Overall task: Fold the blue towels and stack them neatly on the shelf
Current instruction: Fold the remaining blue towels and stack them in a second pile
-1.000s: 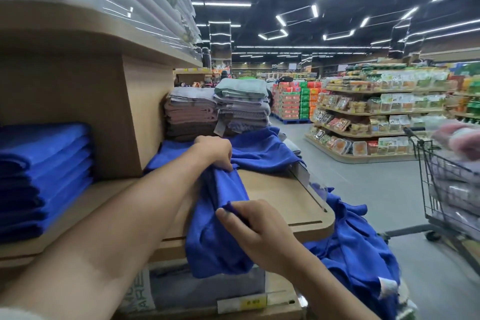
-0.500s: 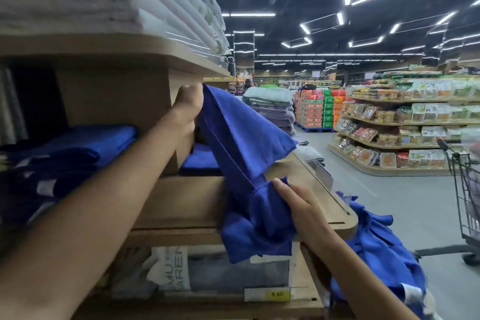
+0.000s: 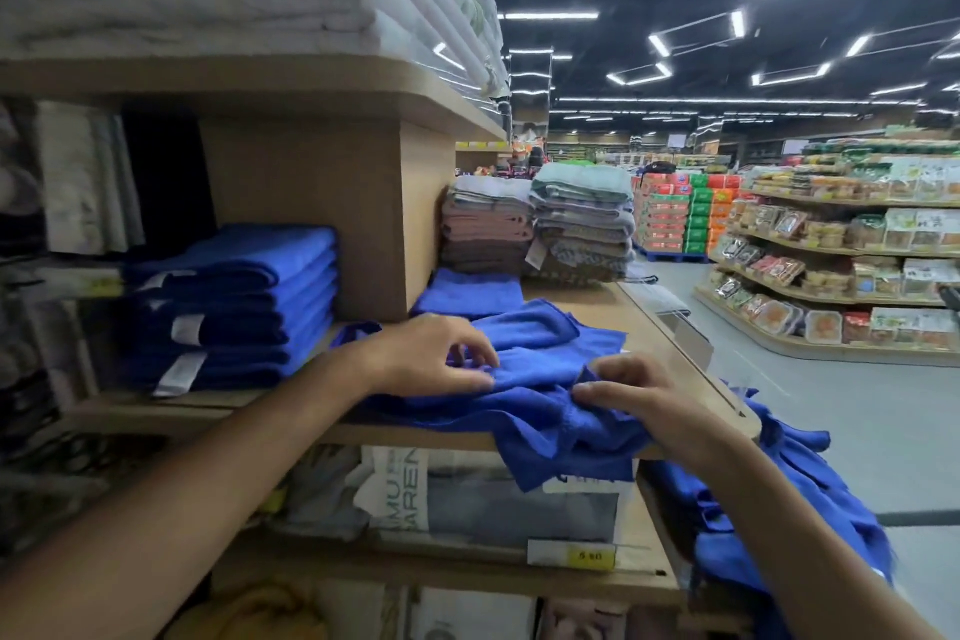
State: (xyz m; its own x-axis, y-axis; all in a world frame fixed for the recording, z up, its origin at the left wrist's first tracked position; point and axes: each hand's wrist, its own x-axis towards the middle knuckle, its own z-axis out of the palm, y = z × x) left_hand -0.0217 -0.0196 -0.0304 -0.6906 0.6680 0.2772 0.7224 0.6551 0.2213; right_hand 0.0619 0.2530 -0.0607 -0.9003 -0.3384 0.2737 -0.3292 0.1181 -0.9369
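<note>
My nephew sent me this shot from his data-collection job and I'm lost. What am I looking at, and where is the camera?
There is no machine here: a person wears a camera on their head, looking down at their own bare hands in a shop. The left hand presses on a loose blue towel spread on a wooden shelf, and the right hand pinches its rumpled edge. A stack of folded blue towels sits to the left, one folded towel lies behind, and more unfolded blue cloth hangs off the shelf's right end.
</note>
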